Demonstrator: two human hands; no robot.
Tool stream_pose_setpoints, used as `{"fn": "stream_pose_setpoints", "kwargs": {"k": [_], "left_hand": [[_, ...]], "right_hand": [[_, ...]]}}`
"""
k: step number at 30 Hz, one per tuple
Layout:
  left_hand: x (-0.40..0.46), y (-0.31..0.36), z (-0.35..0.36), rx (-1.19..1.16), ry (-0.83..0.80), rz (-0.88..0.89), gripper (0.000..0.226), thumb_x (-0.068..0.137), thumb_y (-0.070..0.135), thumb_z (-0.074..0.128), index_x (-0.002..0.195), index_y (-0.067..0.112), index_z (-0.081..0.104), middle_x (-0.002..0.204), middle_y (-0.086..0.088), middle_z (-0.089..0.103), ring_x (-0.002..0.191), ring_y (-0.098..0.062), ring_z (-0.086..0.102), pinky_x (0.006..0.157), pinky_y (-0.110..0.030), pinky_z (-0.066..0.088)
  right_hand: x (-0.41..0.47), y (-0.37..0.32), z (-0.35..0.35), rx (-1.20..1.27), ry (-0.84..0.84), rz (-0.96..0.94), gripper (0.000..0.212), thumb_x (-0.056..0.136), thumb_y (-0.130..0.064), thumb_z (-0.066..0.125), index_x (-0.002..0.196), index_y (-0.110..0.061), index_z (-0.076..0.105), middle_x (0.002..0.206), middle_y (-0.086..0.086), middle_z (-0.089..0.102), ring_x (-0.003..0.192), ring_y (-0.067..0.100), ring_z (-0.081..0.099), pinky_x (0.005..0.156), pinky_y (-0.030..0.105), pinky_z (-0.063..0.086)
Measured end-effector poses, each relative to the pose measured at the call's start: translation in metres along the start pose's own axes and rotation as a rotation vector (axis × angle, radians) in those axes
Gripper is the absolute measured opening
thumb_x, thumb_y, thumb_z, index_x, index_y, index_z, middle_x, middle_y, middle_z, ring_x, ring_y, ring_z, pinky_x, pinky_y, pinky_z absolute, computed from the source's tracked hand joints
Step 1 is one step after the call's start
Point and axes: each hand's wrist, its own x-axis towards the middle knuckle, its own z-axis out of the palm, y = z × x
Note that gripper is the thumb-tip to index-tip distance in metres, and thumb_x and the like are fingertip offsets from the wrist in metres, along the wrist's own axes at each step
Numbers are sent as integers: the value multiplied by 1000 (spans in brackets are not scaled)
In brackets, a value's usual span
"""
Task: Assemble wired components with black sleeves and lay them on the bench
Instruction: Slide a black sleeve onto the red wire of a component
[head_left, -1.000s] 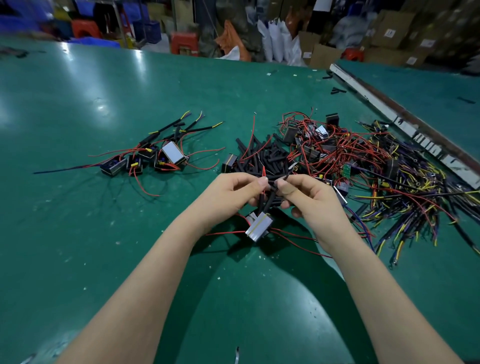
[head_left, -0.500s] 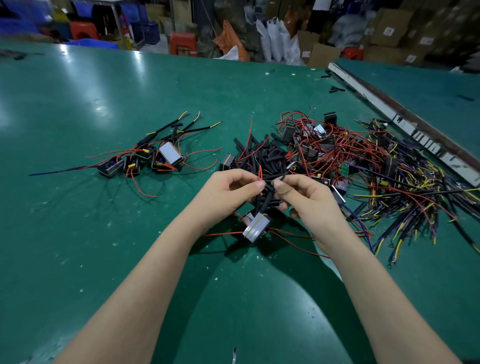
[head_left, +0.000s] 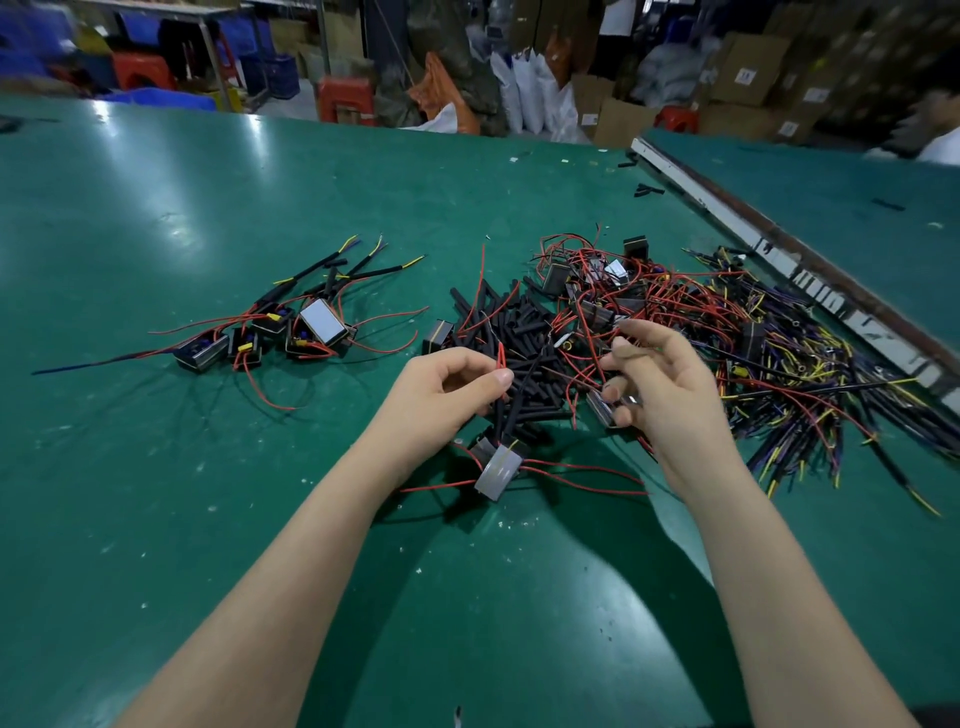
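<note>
My left hand (head_left: 447, 384) pinches a red wire and the black sleeve (head_left: 511, 400) of a wired component (head_left: 497, 472), whose grey block hangs just above the bench. My right hand (head_left: 662, 384) hovers apart from it on the right, fingers loosely curled, with nothing visibly held, over another small block (head_left: 605, 410). A heap of loose black sleeves (head_left: 519, 327) lies just beyond my hands. Several sleeved components (head_left: 311, 327) lie in a group at the left.
A tangle of red-wired components (head_left: 634, 296) sits behind my right hand, beside a pile of yellow and purple wires (head_left: 810, 374). A metal rail (head_left: 779, 249) runs along the right of the green bench (head_left: 156, 493). Boxes and stools stand beyond the far edge.
My right hand has let go of the sleeve and moved right, away from my left hand. The left hand still holds the component's wire and sleeve.
</note>
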Motion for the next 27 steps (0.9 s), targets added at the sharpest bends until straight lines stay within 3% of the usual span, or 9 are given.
{"fn": "stream_pose_setpoints", "kwargs": {"k": [8,13,15,18,21,25,27], "left_hand": [[-1,5,4,-48,17,32,13,90,9,61,78,14,63,54,16,62,48,5,49,51,-5,37],[-4,7,9,-66,-17,70,11,89,7,62,79,8,65,59,11,66,51,4,52,54,-6,39],[-6,8,11,-75,-32,85,9,89,8,63,80,7,66,60,11,67,52,4,53,55,-6,40],[-9,10,16,-98,-42,100,8,88,9,63,81,7,66,60,12,67,52,6,53,53,-5,39],[-11,11,19,-125,-47,99,6,88,9,63,82,8,66,66,10,71,56,6,57,55,-6,41],[-11,9,19,-117,-54,94,6,88,9,63,82,10,66,69,9,72,58,5,58,56,-6,42],[-10,8,19,-111,-61,89,6,88,9,63,82,9,66,68,9,71,56,5,56,55,-6,41]], "right_hand": [[5,-26,-62,-234,43,41,10,94,-15,58,100,-21,62,77,-5,67,52,5,57,38,17,40],[5,-26,-117,-682,67,227,8,93,-19,59,100,-19,63,80,-2,67,48,5,54,36,17,35],[1,-18,-131,-897,99,251,9,90,-22,62,98,-18,64,79,1,67,54,12,56,43,18,35],[-5,-1,-138,-1166,147,312,23,87,-31,65,104,-16,63,90,8,66,80,26,63,65,27,43],[-7,8,-132,-1181,184,340,31,87,-31,63,113,-17,55,98,10,64,84,26,65,73,31,47],[-6,5,-128,-1245,176,384,38,88,-27,57,122,-14,47,95,16,65,80,25,64,65,30,45],[-6,2,-127,-1272,197,426,39,88,-26,57,120,-9,43,95,18,63,81,29,64,67,35,53]]}}
